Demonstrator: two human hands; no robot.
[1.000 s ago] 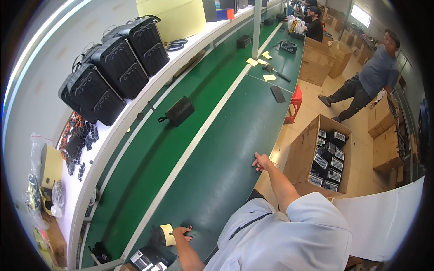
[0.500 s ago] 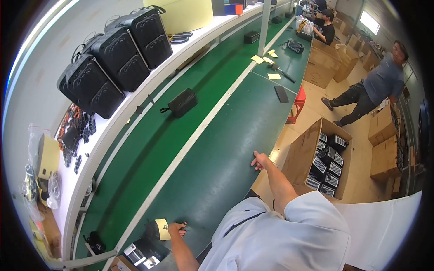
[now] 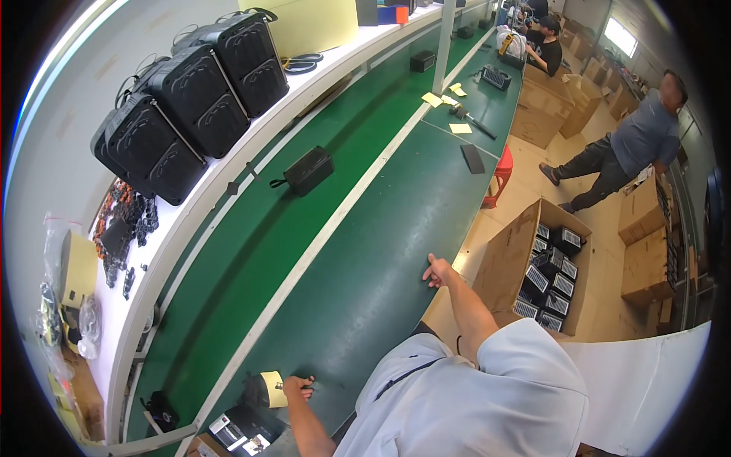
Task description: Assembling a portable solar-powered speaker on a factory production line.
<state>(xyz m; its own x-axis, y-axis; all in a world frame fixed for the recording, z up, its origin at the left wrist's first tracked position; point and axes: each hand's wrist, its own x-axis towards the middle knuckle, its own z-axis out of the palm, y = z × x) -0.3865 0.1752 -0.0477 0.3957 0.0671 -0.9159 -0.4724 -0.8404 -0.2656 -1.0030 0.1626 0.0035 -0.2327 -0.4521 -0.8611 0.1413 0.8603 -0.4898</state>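
My left hand point(image 3: 298, 386) rests on the dark green tabletop, thumb and fingers apart, with nothing visible in it. Touching or just beside its wrist side is a pale yellow piece point(image 3: 275, 388) against a rounded black object point(image 3: 254, 389). My right hand point(image 3: 436, 271) lies near the table's right edge, fingers loosely spread and no object in them. A flat dark rectangular piece point(image 3: 473, 158) lies farther along the tabletop point(image 3: 365, 251). On the bright green belt to the left sits a black box-shaped speaker point(image 3: 311, 171) with a strap.
Large black speakers point(image 3: 213, 91) stand on the white shelf point(image 3: 183, 221). At right, an open carton point(image 3: 495, 259) holds several black devices with light panels. A red stool point(image 3: 501, 177) and a standing person point(image 3: 640, 145) are beyond. Yellow pads point(image 3: 460, 128) and a hammer-like tool point(image 3: 476, 122) lie farther up.
My hands stay in the same places. The standing person at the right has turned their head, and the view has shifted slightly.
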